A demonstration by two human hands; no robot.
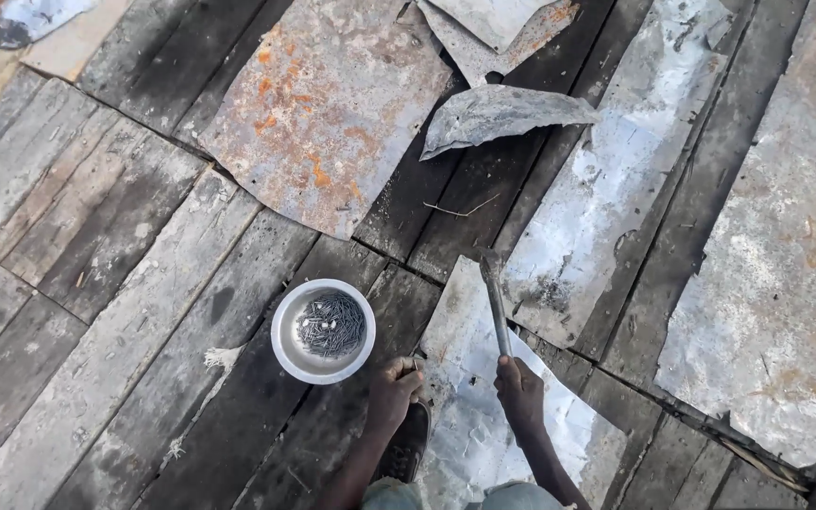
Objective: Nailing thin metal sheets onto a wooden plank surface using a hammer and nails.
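Head view. Right hand (519, 385): closed round a hammer (495, 300), head raised far over a metal sheet (469, 359). Left hand (397, 382): pinched, probably steadying a nail at the sheet's left edge. White bowl of nails (323, 331): just left, within reach. Rusty sheet (328, 104): far. No labels visible.

Floor planks (96, 246): weathered grey wood, rough, matt, cracked. Sheet by far edge (323, 104): thin metal w/ orange rust, dull. Sheet under hands (469, 331): pale, crinkled metal, slight sheen. Bowl (287, 345): smooth, shiny metal; nails (331, 324) dark steel. Hammer (496, 302): dark, matt, worn.
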